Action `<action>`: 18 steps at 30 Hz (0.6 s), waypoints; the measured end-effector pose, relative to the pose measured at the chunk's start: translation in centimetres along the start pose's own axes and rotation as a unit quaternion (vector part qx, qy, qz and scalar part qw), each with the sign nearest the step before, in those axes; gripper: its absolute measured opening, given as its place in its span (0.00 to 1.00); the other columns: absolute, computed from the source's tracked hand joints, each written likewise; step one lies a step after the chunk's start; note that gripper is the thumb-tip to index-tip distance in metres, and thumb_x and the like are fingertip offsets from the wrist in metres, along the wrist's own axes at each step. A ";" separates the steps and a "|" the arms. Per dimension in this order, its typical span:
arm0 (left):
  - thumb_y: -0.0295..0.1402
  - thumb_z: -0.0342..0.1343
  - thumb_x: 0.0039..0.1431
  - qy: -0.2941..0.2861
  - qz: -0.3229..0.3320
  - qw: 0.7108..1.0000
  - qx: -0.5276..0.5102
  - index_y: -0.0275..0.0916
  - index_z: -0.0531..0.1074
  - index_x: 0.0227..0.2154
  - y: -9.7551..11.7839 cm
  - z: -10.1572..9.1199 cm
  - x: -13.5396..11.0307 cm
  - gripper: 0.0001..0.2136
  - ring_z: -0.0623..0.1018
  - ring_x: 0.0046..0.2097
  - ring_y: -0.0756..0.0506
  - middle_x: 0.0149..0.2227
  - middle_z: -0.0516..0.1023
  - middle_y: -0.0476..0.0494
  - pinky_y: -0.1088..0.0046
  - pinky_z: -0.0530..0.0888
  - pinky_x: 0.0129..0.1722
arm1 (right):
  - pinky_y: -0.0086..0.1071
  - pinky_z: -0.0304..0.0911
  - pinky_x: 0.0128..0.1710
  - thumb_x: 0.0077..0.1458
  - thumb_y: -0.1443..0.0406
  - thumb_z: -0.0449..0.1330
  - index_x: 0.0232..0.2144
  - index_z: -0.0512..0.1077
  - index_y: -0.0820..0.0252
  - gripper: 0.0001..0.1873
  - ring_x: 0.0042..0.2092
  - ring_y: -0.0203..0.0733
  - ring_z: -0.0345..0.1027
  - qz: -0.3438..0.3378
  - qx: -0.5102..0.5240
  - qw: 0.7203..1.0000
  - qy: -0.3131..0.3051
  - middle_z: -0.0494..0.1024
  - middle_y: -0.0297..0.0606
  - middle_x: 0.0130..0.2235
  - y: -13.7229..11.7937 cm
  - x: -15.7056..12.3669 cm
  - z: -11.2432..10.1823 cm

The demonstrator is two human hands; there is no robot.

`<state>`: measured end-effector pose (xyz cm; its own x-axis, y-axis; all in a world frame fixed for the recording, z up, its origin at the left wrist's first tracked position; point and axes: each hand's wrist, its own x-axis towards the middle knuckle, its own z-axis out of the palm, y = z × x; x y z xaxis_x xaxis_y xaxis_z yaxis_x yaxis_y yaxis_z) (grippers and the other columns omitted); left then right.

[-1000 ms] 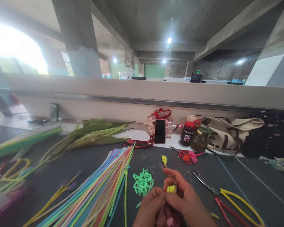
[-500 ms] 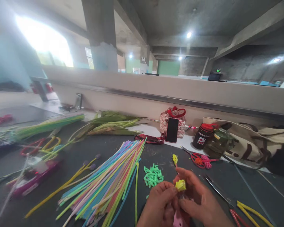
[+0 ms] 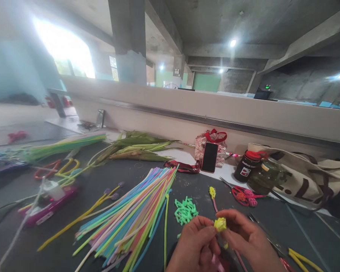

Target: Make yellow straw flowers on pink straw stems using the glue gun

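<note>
The yellow piece (image 3: 220, 224), its long axis unclear, sat between the fingertips; the left hand (image 3: 197, 241) pinched its left edge; the right hand (image 3: 246, 238) curled loosely at its right, grip uncertain.

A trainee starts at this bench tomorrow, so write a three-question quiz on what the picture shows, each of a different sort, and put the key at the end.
1. What colour is the small piece held between the fingers of the left hand and the right hand?

2. True or false: the smartphone stands on end in front of the patterned bag.

3. Which of these lies just beyond the left hand?
A. The canvas bag
B. The pile of short green pieces
C. The red-lidded bottle

Key
1. Yellow.
2. True.
3. B.
</note>
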<state>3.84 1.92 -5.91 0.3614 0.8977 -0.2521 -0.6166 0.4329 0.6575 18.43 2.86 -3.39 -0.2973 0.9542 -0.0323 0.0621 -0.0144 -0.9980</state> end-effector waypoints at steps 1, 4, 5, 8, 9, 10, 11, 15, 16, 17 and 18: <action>0.39 0.62 0.34 0.007 0.006 1.000 -0.001 0.39 0.62 0.25 -0.2 -0.1 0.1 0.17 0.51 0.08 0.60 0.10 0.70 0.53 0.81 0.40 0.09 | 0.32 0.63 0.34 0.46 0.56 0.63 0.36 0.72 0.58 0.15 0.36 0.44 0.69 0.001 -0.008 1.000 0.007 0.76 0.38 0.33 -0.2 -0.1 0.1; 0.41 0.64 0.32 0.027 0.038 0.999 -0.003 0.38 0.63 0.28 -1.0 -0.4 0.7 0.20 0.60 0.10 0.57 0.12 0.72 0.50 0.83 0.49 0.10 | 0.33 0.63 0.34 0.46 0.56 0.63 0.35 0.71 0.58 0.15 0.37 0.45 0.69 0.005 -0.015 1.000 0.015 0.76 0.37 0.32 -0.6 -0.3 0.3; 0.41 0.64 0.33 0.034 0.050 0.998 0.001 0.38 0.63 0.28 -1.2 -0.4 0.8 0.20 0.63 0.11 0.55 0.13 0.73 0.49 0.83 0.53 0.11 | 0.33 0.63 0.35 0.47 0.56 0.62 0.35 0.71 0.57 0.15 0.37 0.45 0.69 0.006 -0.014 1.000 0.015 0.76 0.37 0.33 -0.6 -0.4 0.3; 0.41 0.64 0.35 0.045 0.083 0.995 0.025 0.37 0.65 0.27 -1.3 -0.4 0.6 0.19 0.66 0.12 0.54 0.15 0.73 0.50 0.82 0.57 0.13 | 0.32 0.63 0.34 0.46 0.57 0.63 0.35 0.72 0.57 0.14 0.36 0.44 0.69 0.002 -0.003 1.000 0.022 0.77 0.37 0.34 -0.3 -0.5 0.3; 0.41 0.64 0.36 0.047 0.095 0.994 0.037 0.36 0.65 0.27 -1.2 -0.3 0.4 0.18 0.65 0.12 0.55 0.15 0.73 0.51 0.82 0.57 0.12 | 0.32 0.63 0.33 0.45 0.57 0.64 0.35 0.72 0.57 0.15 0.36 0.44 0.69 -0.001 0.007 1.000 0.030 0.77 0.37 0.34 -0.3 -0.5 0.3; 0.40 0.64 0.37 0.051 0.108 0.992 0.051 0.36 0.66 0.26 -1.1 -0.2 0.1 0.16 0.64 0.12 0.55 0.14 0.72 0.52 0.82 0.57 0.12 | 0.31 0.63 0.33 0.44 0.57 0.65 0.35 0.73 0.57 0.15 0.36 0.44 0.69 -0.006 0.019 0.999 0.038 0.77 0.37 0.33 -0.2 -0.5 0.3; 0.39 0.64 0.38 0.058 0.122 0.989 0.067 0.36 0.66 0.25 -0.9 0.0 -0.2 0.15 0.64 0.12 0.56 0.13 0.70 0.53 0.82 0.57 0.13 | 0.30 0.63 0.32 0.43 0.57 0.66 0.34 0.73 0.57 0.16 0.36 0.43 0.69 -0.011 0.032 0.998 0.045 0.77 0.37 0.34 -0.1 -0.5 0.4; 0.39 0.64 0.39 0.108 0.169 0.971 0.132 0.36 0.68 0.23 -0.5 0.6 -1.1 0.14 0.62 0.14 0.57 0.14 0.67 0.55 0.83 0.56 0.13 | 0.29 0.63 0.31 0.42 0.60 0.67 0.34 0.74 0.56 0.15 0.34 0.42 0.70 -0.023 0.054 0.997 0.050 0.78 0.37 0.33 0.2 -0.5 0.4; 0.39 0.64 0.39 0.121 0.177 0.966 0.143 0.36 0.68 0.24 -0.4 0.7 -1.2 0.14 0.62 0.14 0.57 0.14 0.67 0.55 0.82 0.57 0.13 | 0.28 0.63 0.31 0.42 0.60 0.67 0.34 0.74 0.56 0.14 0.35 0.42 0.70 -0.026 0.052 0.997 0.049 0.78 0.38 0.33 0.3 -0.5 0.4; 0.39 0.65 0.38 0.131 0.181 0.963 0.150 0.36 0.69 0.25 -0.4 0.8 -1.3 0.14 0.63 0.14 0.57 0.15 0.68 0.55 0.82 0.57 0.13 | 0.28 0.63 0.30 0.42 0.60 0.67 0.34 0.74 0.56 0.14 0.35 0.43 0.70 -0.030 0.051 0.997 0.047 0.78 0.38 0.33 0.4 -0.5 0.3; 0.38 0.65 0.38 0.139 0.184 0.961 0.153 0.36 0.69 0.25 -0.4 0.9 -1.3 0.14 0.64 0.15 0.56 0.16 0.69 0.54 0.82 0.58 0.13 | 0.28 0.63 0.30 0.42 0.61 0.66 0.34 0.74 0.56 0.14 0.36 0.43 0.70 -0.033 0.050 0.997 0.045 0.78 0.38 0.33 0.4 -0.5 0.2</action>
<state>4.20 0.50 -5.22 -0.0690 0.9910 -0.1148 -0.4165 0.0759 0.9060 18.41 2.30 -3.81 -0.2099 0.9771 0.0340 -0.0521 0.0235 -0.9984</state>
